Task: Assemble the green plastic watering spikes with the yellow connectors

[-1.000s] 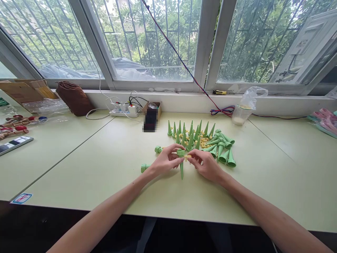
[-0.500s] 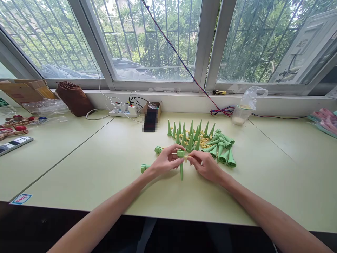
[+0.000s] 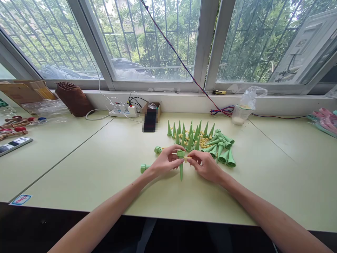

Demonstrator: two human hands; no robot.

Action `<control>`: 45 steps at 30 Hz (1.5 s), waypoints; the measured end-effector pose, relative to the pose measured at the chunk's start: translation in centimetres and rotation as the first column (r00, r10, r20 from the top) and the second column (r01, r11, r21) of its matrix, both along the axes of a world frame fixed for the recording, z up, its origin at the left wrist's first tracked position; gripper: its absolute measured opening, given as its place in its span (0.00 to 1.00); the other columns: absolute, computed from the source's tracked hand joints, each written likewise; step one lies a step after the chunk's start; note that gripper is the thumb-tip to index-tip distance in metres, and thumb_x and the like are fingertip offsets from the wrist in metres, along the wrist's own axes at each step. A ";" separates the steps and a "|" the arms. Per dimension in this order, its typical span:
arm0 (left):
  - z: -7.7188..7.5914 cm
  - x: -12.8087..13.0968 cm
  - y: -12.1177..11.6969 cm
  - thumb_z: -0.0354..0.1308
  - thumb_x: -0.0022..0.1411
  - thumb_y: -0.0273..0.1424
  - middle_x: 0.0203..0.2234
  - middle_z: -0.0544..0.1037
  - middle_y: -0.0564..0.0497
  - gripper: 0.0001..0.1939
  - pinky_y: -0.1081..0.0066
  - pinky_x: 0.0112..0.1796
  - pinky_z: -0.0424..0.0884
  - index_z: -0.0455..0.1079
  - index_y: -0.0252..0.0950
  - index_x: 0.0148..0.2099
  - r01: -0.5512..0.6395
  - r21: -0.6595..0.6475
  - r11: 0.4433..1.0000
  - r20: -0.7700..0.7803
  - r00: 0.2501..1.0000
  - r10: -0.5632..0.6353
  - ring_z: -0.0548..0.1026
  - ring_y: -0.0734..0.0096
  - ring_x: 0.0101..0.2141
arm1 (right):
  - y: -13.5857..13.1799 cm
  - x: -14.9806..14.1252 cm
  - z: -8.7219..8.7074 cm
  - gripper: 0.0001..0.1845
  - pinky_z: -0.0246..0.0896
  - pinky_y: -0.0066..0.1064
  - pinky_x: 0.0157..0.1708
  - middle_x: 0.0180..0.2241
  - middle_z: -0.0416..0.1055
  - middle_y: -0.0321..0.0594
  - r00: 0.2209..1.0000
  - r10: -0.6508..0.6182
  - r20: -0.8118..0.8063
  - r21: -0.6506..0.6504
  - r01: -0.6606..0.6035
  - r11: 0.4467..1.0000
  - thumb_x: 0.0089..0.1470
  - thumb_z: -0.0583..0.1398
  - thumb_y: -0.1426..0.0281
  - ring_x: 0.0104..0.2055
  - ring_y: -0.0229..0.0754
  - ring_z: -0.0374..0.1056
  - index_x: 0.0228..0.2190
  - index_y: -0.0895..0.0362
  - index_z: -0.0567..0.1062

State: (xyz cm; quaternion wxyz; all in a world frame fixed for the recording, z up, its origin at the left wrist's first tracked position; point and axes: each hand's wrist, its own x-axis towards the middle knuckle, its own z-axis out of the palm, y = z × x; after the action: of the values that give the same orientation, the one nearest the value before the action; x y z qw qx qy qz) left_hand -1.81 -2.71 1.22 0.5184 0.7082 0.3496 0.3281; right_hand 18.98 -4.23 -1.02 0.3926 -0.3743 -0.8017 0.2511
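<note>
Left hand (image 3: pixel 164 160) closes thumb and fingers about a green spike (image 3: pixel 181 171), tip down, presumably to steady it with its side exposed; right hand (image 3: pixel 206 167) pinches a yellow fitting (image 3: pixel 186 159) at that side, contact unclear; just beyond the fingertips, upright green cones (image 3: pixel 190 144) hem in forward reach; lying cones (image 3: pixel 224 156) crowd the right; a plastic cup (image 3: pixel 239 116) stands well beyond.
</note>
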 end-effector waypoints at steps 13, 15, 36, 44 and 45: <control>0.0 -0.1 0.0 0.60 0.62 0.36 0.16 0.60 0.62 0.17 0.75 0.25 0.61 0.65 0.35 0.51 -0.003 0.016 1.000 -0.015 1.000 0.004 0.64 0.78 0.19 | -0.1 -0.1 0.0 0.09 0.57 0.26 0.25 0.25 0.69 0.34 1.000 0.001 -0.013 -0.011 -0.001 1.000 0.63 0.57 0.64 0.24 0.35 0.62 0.36 0.56 0.71; -0.1 -0.1 0.1 0.61 0.61 0.36 0.16 0.60 0.62 0.18 0.75 0.24 0.60 0.65 0.35 0.51 0.002 0.007 1.000 -0.004 1.000 -0.002 0.64 0.78 0.19 | -0.1 0.0 0.0 0.10 0.57 0.26 0.25 0.25 0.69 0.34 1.000 0.020 -0.009 -0.020 -0.020 1.000 0.64 0.56 0.64 0.24 0.35 0.62 0.35 0.56 0.71; 0.1 0.0 0.0 0.61 0.62 0.37 0.17 0.60 0.61 0.17 0.75 0.24 0.61 0.66 0.35 0.50 -0.012 0.008 1.000 -0.013 1.000 0.012 0.64 0.78 0.19 | 0.1 0.0 -0.3 0.10 0.55 0.26 0.25 0.24 0.69 0.33 1.000 -0.004 0.007 -0.022 0.004 1.000 0.64 0.56 0.63 0.23 0.34 0.60 0.38 0.57 0.72; -0.2 0.0 0.2 0.61 0.62 0.36 0.18 0.59 0.61 0.17 0.76 0.24 0.61 0.66 0.35 0.50 -0.001 -0.001 1.000 0.004 1.000 0.001 0.64 0.78 0.19 | 0.1 0.0 -0.2 0.12 0.56 0.26 0.26 0.24 0.69 0.34 0.999 0.030 0.018 -0.025 -0.029 0.999 0.65 0.54 0.64 0.23 0.35 0.61 0.32 0.56 0.71; -0.2 0.0 0.2 0.61 0.62 0.37 0.18 0.59 0.61 0.17 0.76 0.24 0.61 0.66 0.35 0.50 -0.003 0.000 1.000 0.001 1.000 0.003 0.64 0.78 0.19 | 0.1 0.0 -0.2 0.13 0.56 0.26 0.26 0.24 0.69 0.34 0.999 0.026 0.024 -0.025 -0.026 0.999 0.66 0.53 0.64 0.23 0.35 0.61 0.32 0.56 0.71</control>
State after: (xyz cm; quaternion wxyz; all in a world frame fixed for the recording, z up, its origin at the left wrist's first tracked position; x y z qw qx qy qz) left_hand -1.85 -2.56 1.02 0.5182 0.7073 0.3503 0.3293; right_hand 19.00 -4.12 -1.23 0.3748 -0.3715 -0.8082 0.2613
